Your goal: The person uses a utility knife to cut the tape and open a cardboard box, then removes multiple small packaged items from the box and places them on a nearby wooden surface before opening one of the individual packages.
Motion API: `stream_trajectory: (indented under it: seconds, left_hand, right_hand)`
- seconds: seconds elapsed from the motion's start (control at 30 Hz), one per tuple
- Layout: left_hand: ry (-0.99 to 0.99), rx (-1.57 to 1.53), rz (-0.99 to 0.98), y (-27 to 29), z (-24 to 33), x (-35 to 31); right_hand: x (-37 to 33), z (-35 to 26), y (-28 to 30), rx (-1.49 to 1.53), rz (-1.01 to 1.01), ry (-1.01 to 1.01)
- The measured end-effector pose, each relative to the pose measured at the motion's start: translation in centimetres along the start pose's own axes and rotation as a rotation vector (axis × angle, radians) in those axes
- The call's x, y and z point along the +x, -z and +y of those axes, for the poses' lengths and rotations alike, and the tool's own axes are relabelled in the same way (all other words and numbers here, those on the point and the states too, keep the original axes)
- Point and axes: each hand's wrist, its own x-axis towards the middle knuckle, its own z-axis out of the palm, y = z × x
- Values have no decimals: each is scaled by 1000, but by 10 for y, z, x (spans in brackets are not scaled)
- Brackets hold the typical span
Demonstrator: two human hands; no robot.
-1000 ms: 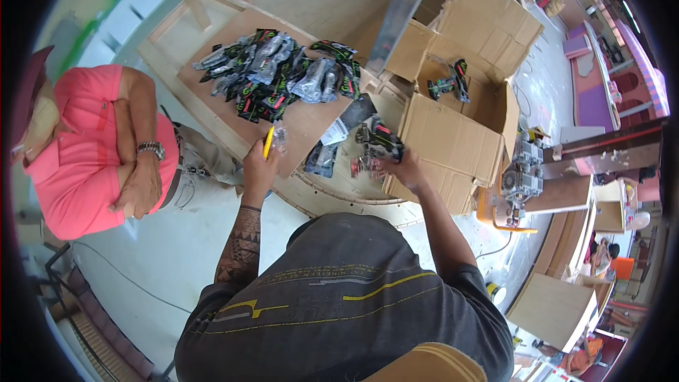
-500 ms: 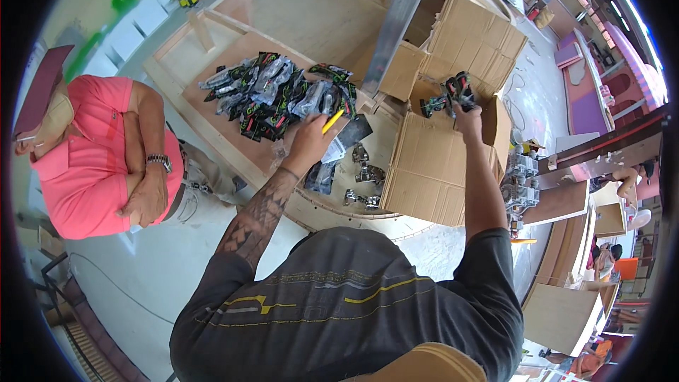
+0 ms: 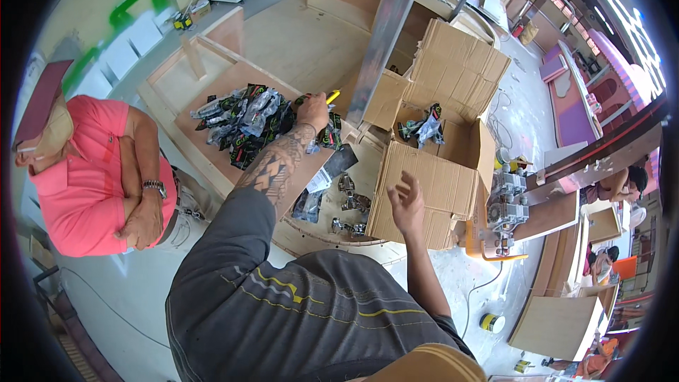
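Observation:
My left hand (image 3: 313,112) is over the right side of a pile of black and clear plastic packets (image 3: 247,117), closed around a slim yellow tool (image 3: 333,97). Whether that tool is a cutter or a marker I cannot make out, nor whether the fingers also touch a packet. My right hand (image 3: 405,205) hangs above the near flap of an opened cardboard box (image 3: 431,191), holding nothing, its fingers apart. Inside the box lie several similar packets (image 3: 426,127). Between pile and box are loose metal hinges (image 3: 351,194), a black and white card (image 3: 331,170) and a clear packet (image 3: 308,205).
A metal post (image 3: 385,35) rises between the wooden panel (image 3: 205,138) and the box. At the left stands a person in a pink shirt (image 3: 102,163), arms folded. Grey machine parts (image 3: 507,201) and a yellow-labelled can (image 3: 491,322) are to the right.
My right hand has let go of the packets, now in the box, and drawn back toward me and leftward. My left hand has moved farther away over the pile, still with the yellow tool.

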Motion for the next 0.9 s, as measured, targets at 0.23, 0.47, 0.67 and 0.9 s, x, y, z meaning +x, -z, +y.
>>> stream_trajectory:
  seconds: [0.23,0.47,0.67,0.9]
  left_hand:
    - [-47,-67,210,85,-12,-15]
    - [-316,-470,-24,173,50,-139]
    - [-249,-939,-431,118,54,-211]
    - [121,-981,-400,84,37,-270]
  right_hand:
    - [-43,14,18,40,-64,-110]
    - [-7,-79,20,-92,-68,188]
    - [4,-81,-19,491,-594,73]
    - [-37,-53,-24,771,-672,-373]
